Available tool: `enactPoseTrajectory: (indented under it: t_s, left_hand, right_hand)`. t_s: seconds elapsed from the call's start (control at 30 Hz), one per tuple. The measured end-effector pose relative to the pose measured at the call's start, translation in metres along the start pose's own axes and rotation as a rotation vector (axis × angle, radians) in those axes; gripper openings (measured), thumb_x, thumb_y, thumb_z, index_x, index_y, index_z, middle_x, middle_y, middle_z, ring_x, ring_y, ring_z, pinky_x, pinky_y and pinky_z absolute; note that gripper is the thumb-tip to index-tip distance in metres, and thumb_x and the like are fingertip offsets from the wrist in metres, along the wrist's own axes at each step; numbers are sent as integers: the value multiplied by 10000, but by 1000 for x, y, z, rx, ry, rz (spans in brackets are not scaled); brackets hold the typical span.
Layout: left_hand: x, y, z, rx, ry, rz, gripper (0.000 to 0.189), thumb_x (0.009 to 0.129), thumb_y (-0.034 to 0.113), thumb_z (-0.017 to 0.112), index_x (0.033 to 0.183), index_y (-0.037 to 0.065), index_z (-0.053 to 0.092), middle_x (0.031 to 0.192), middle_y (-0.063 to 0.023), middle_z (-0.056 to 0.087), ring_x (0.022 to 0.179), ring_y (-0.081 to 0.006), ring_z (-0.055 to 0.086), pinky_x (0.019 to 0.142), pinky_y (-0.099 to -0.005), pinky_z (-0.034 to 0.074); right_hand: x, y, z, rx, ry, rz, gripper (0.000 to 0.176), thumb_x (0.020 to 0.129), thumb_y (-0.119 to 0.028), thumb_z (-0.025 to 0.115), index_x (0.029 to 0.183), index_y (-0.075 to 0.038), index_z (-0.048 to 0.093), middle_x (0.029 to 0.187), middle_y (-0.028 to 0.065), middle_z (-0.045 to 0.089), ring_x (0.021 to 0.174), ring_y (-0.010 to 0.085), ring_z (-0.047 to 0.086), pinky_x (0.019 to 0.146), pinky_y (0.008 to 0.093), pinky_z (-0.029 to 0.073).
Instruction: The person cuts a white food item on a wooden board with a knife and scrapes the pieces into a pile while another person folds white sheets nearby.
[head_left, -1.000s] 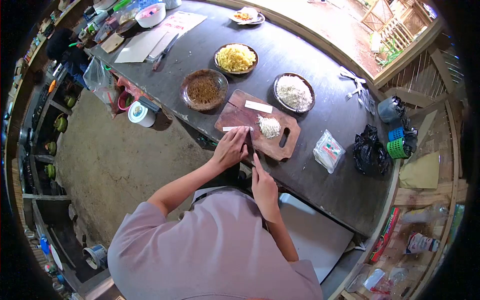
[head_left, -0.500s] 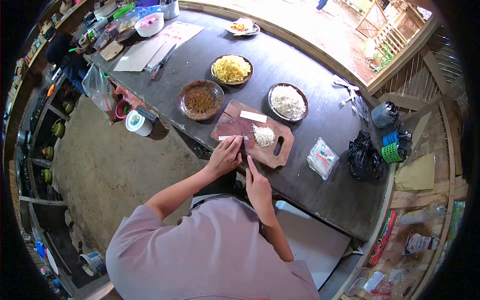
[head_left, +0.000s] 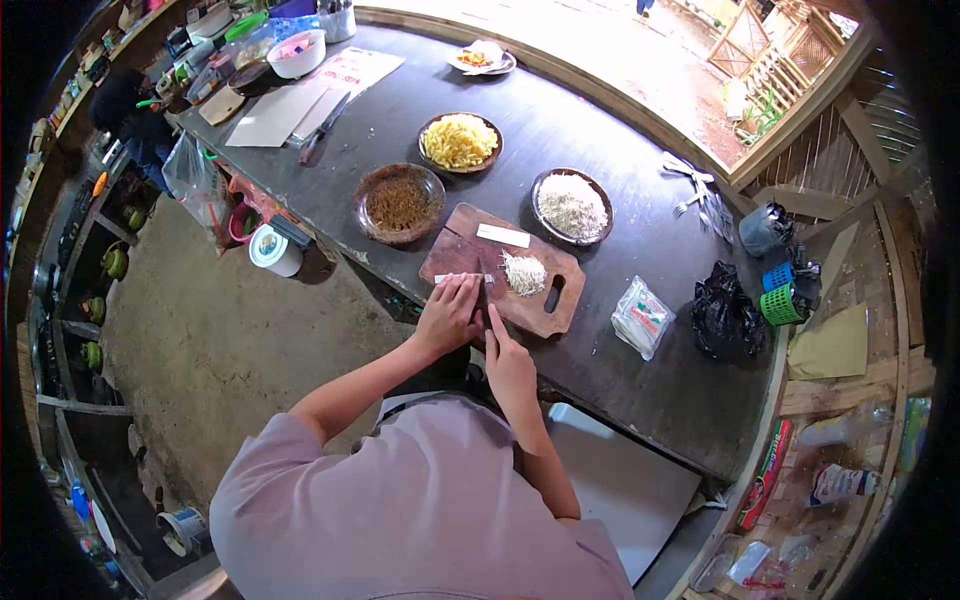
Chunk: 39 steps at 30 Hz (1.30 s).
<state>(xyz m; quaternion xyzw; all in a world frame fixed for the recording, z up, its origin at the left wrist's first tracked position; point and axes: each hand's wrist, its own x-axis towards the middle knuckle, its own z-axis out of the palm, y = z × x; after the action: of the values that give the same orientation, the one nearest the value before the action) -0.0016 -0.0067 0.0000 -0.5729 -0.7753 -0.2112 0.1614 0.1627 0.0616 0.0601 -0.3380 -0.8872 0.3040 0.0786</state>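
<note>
Pinning white strip (head_left: 449, 279) to cutting board (head_left: 462, 250) — left hand (head_left: 447, 315).

White strip (head_left: 441, 279) partly under L hand (head_left: 450, 312)

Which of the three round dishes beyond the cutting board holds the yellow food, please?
The farthest dish, filled with yellow strips. The brown-filled dish and the white-filled dish both sit closer, beside the cutting board.

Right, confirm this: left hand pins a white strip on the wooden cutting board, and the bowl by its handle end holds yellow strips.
No: in the head view, the bowl by the wooden cutting board's handle end holds white shreds; the yellow strips sit in a farther bowl.
</note>
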Motion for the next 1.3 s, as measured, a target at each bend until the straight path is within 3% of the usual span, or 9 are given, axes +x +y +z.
enactPoseTrajectory:
  t_s: [0.17, 0.23, 0.53, 0.63, 0.8, 1.0, 1.07, 1.13, 1.3]
  left_hand:
    - [-1, 0, 2, -2, 20, -1, 669, 875, 288, 640, 1434, -60, 522, 1400, -215, 573, 1322, -355, 539, 1191, -478, 379]
    - [0, 1, -2, -14, 12, -14, 664, 875, 286, 639, 1430, -59, 524, 1403, -215, 571, 1321, -358, 540, 1191, -477, 379]
    - [-1, -2, -1, -5, 13, -3, 639, 890, 258, 628, 1441, -46, 517, 1410, -196, 569, 1327, -336, 539, 1189, -451, 384]
    - [1, -1, -8, -3, 9, 6, 637, 891, 257, 628, 1438, -50, 518, 1413, -192, 564, 1329, -327, 534, 1190, -446, 383]
    - [3, -2, -7, -6, -14, 9, 659, 878, 235, 649, 1447, -63, 501, 1436, -188, 533, 1332, -345, 518, 1180, -446, 395]
    - [-1, -2, -3, -3, 26, -7, 671, 862, 217, 663, 1459, -44, 505, 1435, -171, 521, 1322, -335, 518, 1146, -446, 425]
    - [-2, 0, -1, -8, 30, -15, 672, 860, 210, 663, 1465, -35, 505, 1437, -168, 514, 1317, -334, 519, 1150, -441, 420]
    - [-2, 0, -2, -21, 27, -25, 654, 870, 207, 652, 1456, -46, 507, 1436, -168, 515, 1315, -336, 519, 1153, -441, 415]
    - [-1, 0, -4, -44, 9, -22, 627, 878, 208, 638, 1430, -64, 515, 1430, -172, 521, 1320, -338, 513, 1148, -442, 419]
  right_hand:
    - [-24, 6, -7, -13, -15, 0, 502, 1104, -346, 474, 1602, -308, 424, 873, 241, 712, 813, 450, 716, 716, 560, 576]
    - [-35, 9, -8, 101, 75, -68, 503, 1103, -335, 476, 1602, -313, 424, 877, 243, 711, 812, 452, 714, 716, 558, 575]
    - [-14, -1, -5, -8, -6, 8, 506, 1090, -302, 510, 1591, -285, 442, 918, 250, 717, 826, 462, 708, 718, 558, 580]
    - [-38, 9, -10, 37, 19, -32, 506, 1089, -298, 510, 1590, -278, 444, 933, 254, 720, 846, 462, 709, 728, 551, 582]
    - [-12, 9, -1, 61, 20, -73, 528, 1088, -297, 514, 1605, -254, 416, 949, 248, 725, 847, 454, 710, 720, 537, 580]
    - [-28, 11, 2, 3, 42, -88, 534, 1098, -308, 506, 1619, -273, 393, 865, 245, 712, 809, 441, 711, 692, 537, 578]
    - [-36, 11, -4, -14, 46, -83, 527, 1099, -307, 504, 1615, -272, 404, 877, 240, 715, 806, 430, 714, 677, 530, 576]
    - [-37, 2, -14, 71, -10, 0, 485, 1087, -237, 532, 1569, -249, 485, 947, 291, 694, 844, 480, 684, 714, 539, 539]
    - [-11, 3, 5, -38, 32, -70, 520, 1096, -285, 510, 1607, -283, 414, 883, 240, 717, 778, 436, 712, 670, 531, 579]
